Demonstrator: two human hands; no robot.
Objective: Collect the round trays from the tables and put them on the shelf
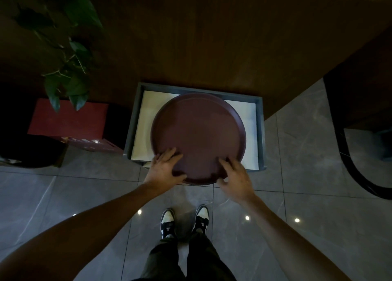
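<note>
A dark maroon round tray (198,132) lies over a grey pull-out shelf (260,132) lined with white paper, its near rim overhanging the shelf's front edge. My left hand (164,169) grips the tray's near-left rim, fingers on top and thumb at the edge. On the near-right rim, my right hand (234,175) holds the same way. Whether the tray rests fully on the shelf or is held just above it cannot be told.
A dark wooden counter (212,36) rises behind the shelf. A red box (67,121) and a leafy plant (70,68) stand at the left, a dark curved furniture piece (350,153) at the right. Grey tiled floor (95,196) lies under my feet.
</note>
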